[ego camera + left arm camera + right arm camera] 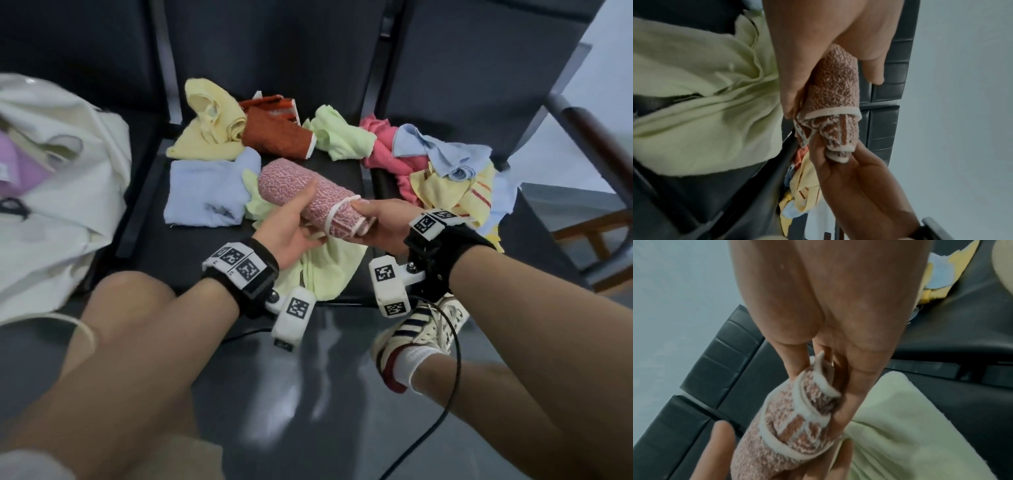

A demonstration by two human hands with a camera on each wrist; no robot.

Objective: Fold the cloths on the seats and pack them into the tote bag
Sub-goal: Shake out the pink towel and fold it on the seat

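The left hand (291,222) is cupping the middle of a pink-and-white mottled terry cloth rolled into a cylinder (308,195), thumb over the top, while the right hand (380,222) is pinching its white-hemmed near end. The roll is being held above the black seat (191,253), long axis running from far-left to near-right. Folding looks finished; next comes carrying it left into the white canvas tote bag (68,192), keeping the roll from unwinding.

Tote bag (68,164) cut by left edge
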